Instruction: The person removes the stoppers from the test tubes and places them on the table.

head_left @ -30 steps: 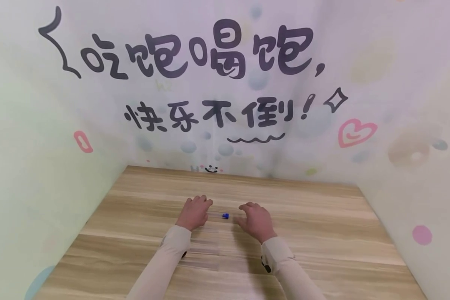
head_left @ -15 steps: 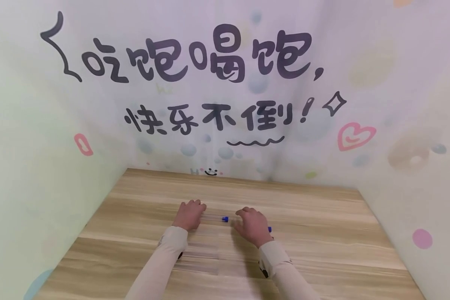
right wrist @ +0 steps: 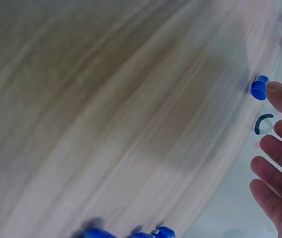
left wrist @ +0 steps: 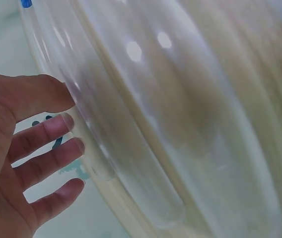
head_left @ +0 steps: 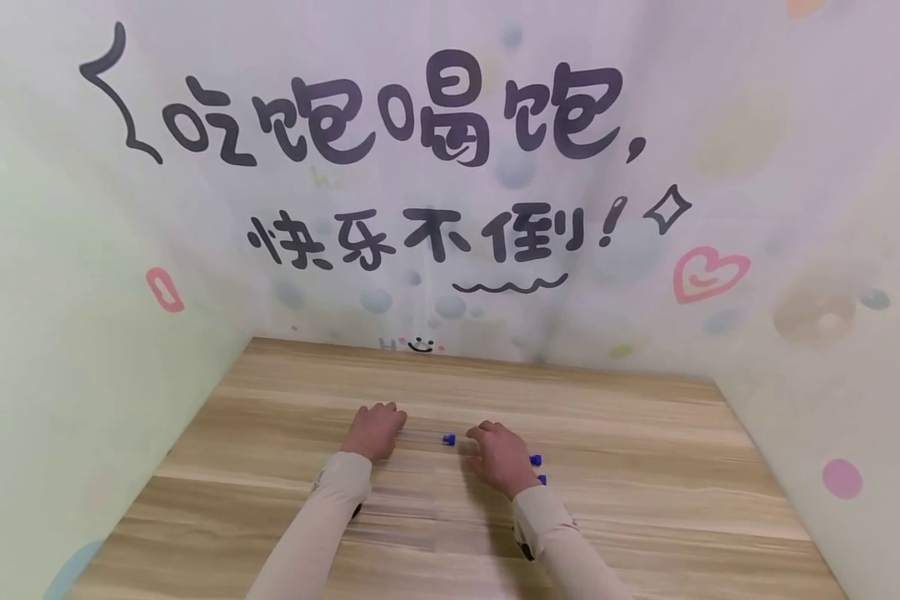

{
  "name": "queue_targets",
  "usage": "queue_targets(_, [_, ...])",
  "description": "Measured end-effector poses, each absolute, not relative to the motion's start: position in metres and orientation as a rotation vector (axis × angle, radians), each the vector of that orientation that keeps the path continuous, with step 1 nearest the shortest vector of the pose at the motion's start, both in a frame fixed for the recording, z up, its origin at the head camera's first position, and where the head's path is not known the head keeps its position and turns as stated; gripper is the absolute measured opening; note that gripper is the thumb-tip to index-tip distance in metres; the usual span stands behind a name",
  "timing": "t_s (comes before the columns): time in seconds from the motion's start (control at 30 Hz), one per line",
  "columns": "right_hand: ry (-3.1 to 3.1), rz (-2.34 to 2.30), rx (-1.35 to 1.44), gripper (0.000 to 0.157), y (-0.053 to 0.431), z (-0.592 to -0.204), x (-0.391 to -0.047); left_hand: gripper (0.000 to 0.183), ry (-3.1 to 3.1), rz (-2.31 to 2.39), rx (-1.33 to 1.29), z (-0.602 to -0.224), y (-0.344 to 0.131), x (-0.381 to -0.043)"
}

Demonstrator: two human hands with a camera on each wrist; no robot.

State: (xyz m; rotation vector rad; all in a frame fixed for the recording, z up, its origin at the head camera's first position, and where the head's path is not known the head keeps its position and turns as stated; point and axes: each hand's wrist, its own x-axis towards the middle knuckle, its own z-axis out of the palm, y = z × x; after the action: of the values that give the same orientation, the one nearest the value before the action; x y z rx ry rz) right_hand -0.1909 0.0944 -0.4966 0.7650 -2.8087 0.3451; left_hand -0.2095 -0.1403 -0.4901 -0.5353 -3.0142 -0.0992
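Note:
Several clear round-ended tubes lie side by side on the wooden table, filling much of the left wrist view. My left hand is at the left end of the farthest tube, thumb and fingertips right at its side, fingers apart and slightly bent. That tube has a blue cap at its right end. To the right of this cap, my right hand hovers low with loose, spread fingers and holds nothing. In the right wrist view, its thumb overlaps the edge of the cap.
More blue caps show just right of my right wrist, partly hidden by it; they also appear along the bottom of the right wrist view. The table meets a printed wall cloth at its back edge.
My left hand has slid a little left along the tube. My right hand has shifted slightly left and nearer, uncovering blue caps to its right. The farthest tube's cap stays in place.

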Motion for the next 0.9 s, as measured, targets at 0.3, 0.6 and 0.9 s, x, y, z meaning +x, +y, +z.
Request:
queue_targets(0.3, [-2.827, 0.396, 0.759, 0.033, 0.09, -0.497, -0.191, 0.02, -2.98, -0.116, -0.551, -0.495, -0.14, -0.209])
queue_targets(0.6, [-2.896, 0.434, 0.696, 0.035, 0.087, -0.487, -0.19, 0.023, -2.946, -0.12, -0.589, -0.487, -0.138, -0.208])
queue_targets(0.9, [-2.899, 0.436, 0.668, 0.034, 0.086, -0.489, -0.192, 0.023, -2.907, -0.126, -0.643, -0.477, -0.129, -0.205])
